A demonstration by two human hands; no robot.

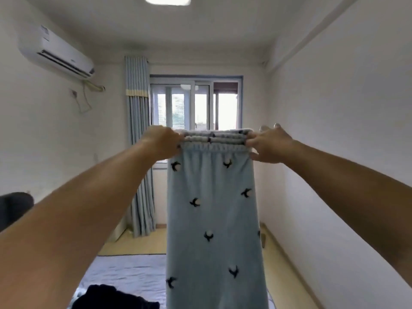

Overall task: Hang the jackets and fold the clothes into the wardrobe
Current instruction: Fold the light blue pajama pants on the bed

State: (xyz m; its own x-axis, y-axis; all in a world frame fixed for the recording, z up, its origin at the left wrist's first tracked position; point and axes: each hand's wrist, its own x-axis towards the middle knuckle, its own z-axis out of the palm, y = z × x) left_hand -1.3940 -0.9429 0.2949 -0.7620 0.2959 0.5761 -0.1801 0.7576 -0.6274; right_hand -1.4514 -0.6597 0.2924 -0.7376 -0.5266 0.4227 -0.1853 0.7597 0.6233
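Hanging from both hands in the middle of the frame, a pair of light blue trousers (211, 219) drops straight down from its gathered elastic waistband (214, 142) to the bottom edge of the picture. Small dark bird shapes are scattered over the soft fabric. The waistband is bunched into several stacked folds and stretched level between the two hands, just in front of the lower part of the window (196, 105).

The left hand (163, 141), left of centre, grips the left end of the waistband with its fingers curled round the cloth. The right hand (270, 143), right of centre, pinches the right end between thumb and fingers, while two fingertips (276, 125) stick up above the band. Both bare forearms reach in from the lower corners of the frame.

At the bottom left lies a bed (124, 273) with a pale blue-grey cover, and a dark garment (116, 297) is heaped on it at the bottom edge, just beside the hanging trousers. Another dark shape (13, 208) shows at the left edge; what it is cannot be told.

A white air conditioner (55, 54) is mounted on the wall at the upper left, with a cable looping below it. A striped blue curtain (138, 152) hangs gathered left of the window, down to the pale wooden floor (138, 241). A ceiling light (167, 0) glows at the top centre. Plain white walls fill both sides.
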